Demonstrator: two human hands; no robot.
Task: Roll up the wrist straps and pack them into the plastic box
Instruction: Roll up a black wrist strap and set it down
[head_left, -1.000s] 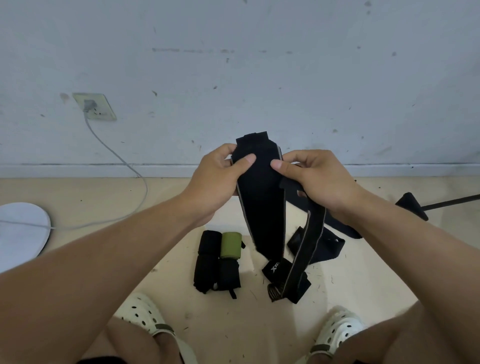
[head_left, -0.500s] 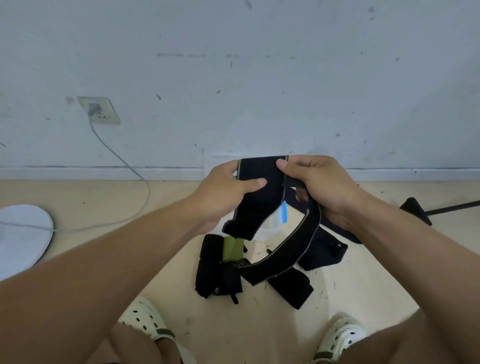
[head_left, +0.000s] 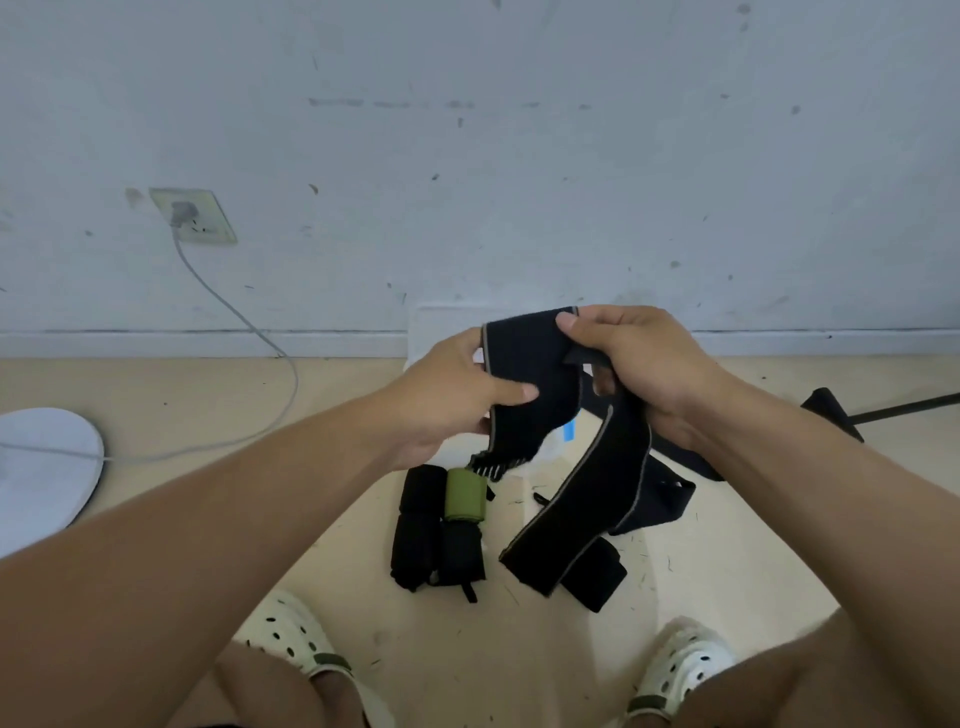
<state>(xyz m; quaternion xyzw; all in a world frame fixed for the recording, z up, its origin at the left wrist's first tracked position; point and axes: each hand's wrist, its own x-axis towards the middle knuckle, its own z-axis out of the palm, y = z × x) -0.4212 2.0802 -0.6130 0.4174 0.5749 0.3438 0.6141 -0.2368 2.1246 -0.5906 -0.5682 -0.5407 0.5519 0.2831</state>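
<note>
The left hand (head_left: 447, 400) pinches the black wrist strap (head_left: 535, 374), thumb pressed on its near face and the other fingers hidden behind it. The right hand (head_left: 639, 364) grips the same strap at its top corner, fingers curled over the fold and thumb on top. Between the 2 hands the strap is folded over: a short end hangs toward 6 o'clock from the left thumb, ending in a striped tip, and the long tail drops from the right palm toward 7 o'clock, its free end reaching down among the straps on the floor (head_left: 519, 665). So the strap's long axis runs from the right hand down and leftward; rolling would likely start at the short end, which the left hand is nearer.

Count: 1 strap in hand; at 6 o'clock below the left hand, about 3 rolled straps (head_left: 436, 530), 1 green-topped, the exact number unclear; further loose black straps (head_left: 660, 499) at 5 o'clock, uncountable. The plastic box (head_left: 441, 322) shows only partly behind the hands, at 12 o'clock.
</note>
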